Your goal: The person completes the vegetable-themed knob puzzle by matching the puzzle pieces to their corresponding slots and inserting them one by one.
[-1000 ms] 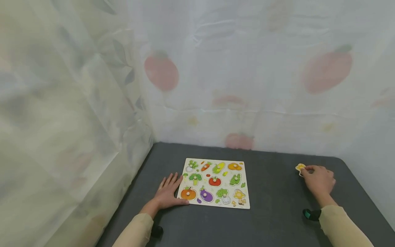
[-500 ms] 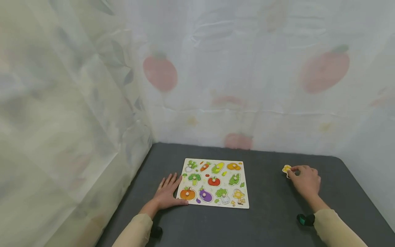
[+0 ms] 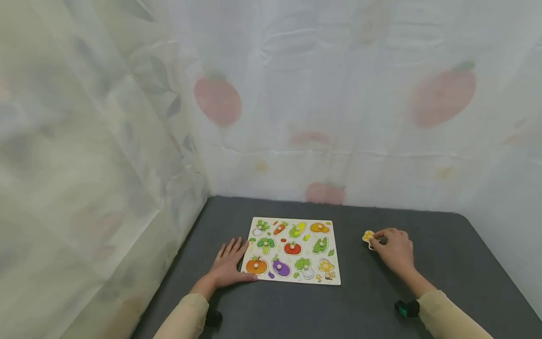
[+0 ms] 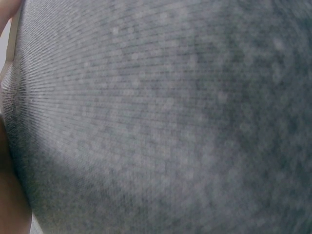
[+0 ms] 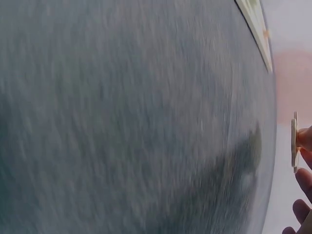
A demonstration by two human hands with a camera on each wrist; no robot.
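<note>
My right hand (image 3: 394,249) pinches a yellow mushroom puzzle piece (image 3: 367,235) between thumb and fingers, to the right of the puzzle board. In the right wrist view the thin piece (image 5: 294,144) is seen edge-on at the fingertips, raised off the table. The white vegetable puzzle board (image 3: 279,253) lies flat, with knobbed vegetable pieces such as a tomato (image 3: 292,248) and an eggplant (image 3: 281,267) set in it. At its lower right corner is a mushroom picture (image 3: 326,266) without a knob. My left hand (image 3: 228,267) lies with fingers spread against the board's left edge, thumb along its front corner.
The dark grey table (image 3: 296,310) is bounded by a white strawberry-print curtain (image 3: 271,117) behind and a pale leaf-print curtain (image 3: 106,188) on the left. Each wrist wears a black strap, the right one with a small device (image 3: 406,308).
My right hand has carried the mushroom piece leftward across the table, closer to the board. My left hand has stayed in place at the board's edge.
</note>
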